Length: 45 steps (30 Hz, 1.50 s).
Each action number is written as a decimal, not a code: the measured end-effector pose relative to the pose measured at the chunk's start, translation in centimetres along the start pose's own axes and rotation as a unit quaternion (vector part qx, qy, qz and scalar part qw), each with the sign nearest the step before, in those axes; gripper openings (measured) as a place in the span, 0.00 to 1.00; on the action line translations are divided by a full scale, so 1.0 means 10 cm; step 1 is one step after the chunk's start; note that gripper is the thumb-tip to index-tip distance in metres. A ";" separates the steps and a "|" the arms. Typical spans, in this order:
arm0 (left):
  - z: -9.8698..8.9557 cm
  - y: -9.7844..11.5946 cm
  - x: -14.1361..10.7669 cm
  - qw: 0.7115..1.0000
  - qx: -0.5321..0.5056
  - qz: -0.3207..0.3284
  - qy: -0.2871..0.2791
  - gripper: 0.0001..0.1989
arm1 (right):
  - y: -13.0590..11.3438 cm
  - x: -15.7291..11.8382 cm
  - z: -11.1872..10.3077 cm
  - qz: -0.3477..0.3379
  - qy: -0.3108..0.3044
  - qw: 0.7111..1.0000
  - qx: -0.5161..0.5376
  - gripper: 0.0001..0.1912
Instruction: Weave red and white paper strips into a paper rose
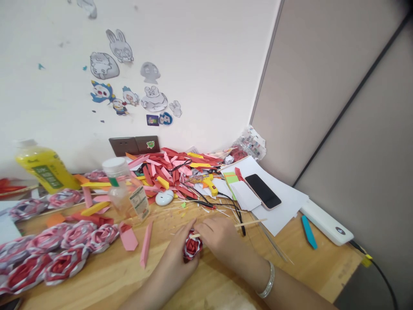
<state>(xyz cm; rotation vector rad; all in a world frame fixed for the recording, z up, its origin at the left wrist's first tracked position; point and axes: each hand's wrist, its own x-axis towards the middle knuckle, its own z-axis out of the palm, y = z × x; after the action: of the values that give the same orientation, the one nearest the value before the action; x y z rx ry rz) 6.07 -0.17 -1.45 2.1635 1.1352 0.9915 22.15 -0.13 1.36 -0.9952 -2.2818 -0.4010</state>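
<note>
Cupped in my left hand (176, 257) is a small paper rose (192, 249) with red folds and white edges. My fingers wrap round its sides and its open face points up. My right hand (220, 237), with a sparkling bracelet on the wrist, pinches a thin wooden stick (253, 222). One end of the stick lies against the upper edge of the rose; the other sticks out to the right past my knuckles. A pink folded paper strip (147, 244) rests on the table left of my hands.
Finished paper roses (66, 262) lie in rows at the left. A yellow bottle (48, 168), a clear jar (118, 193), a heap of folded strips (167, 165) and a yellow glue gun (210, 185) stand along the wall. A phone (263, 191) and a white power strip (325, 224) are right.
</note>
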 end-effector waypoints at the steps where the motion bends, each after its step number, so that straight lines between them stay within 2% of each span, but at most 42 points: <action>1: 0.00 0.00 0.00 1.000 0.001 -0.001 -0.001 0.29 | 0.00 0.00 -0.01 0.001 -0.002 1.000 0.002 0.13; 14: -0.01 0.01 0.00 1.000 -0.006 -0.015 -0.008 0.29 | 0.00 0.01 0.01 0.002 -0.008 1.000 0.008 0.13; 21: -0.04 0.06 0.01 1.000 -0.008 -0.015 -0.019 0.29 | -0.01 0.02 -0.06 0.058 -0.003 0.998 0.034 0.12; 31: -0.03 0.05 0.00 1.000 -0.008 -0.019 -0.012 0.29 | -0.01 -0.03 0.02 0.046 -0.015 0.998 0.033 0.09; 45: -0.02 0.02 -0.02 0.999 -0.008 -0.028 -0.030 0.29 | -0.03 0.01 -0.02 0.030 -0.035 0.999 0.019 0.11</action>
<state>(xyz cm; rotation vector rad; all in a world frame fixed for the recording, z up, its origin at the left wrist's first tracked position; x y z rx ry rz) 5.92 -0.44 -1.25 2.1225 1.1499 0.9034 22.00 -0.40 1.60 -1.0701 -2.3066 -0.3005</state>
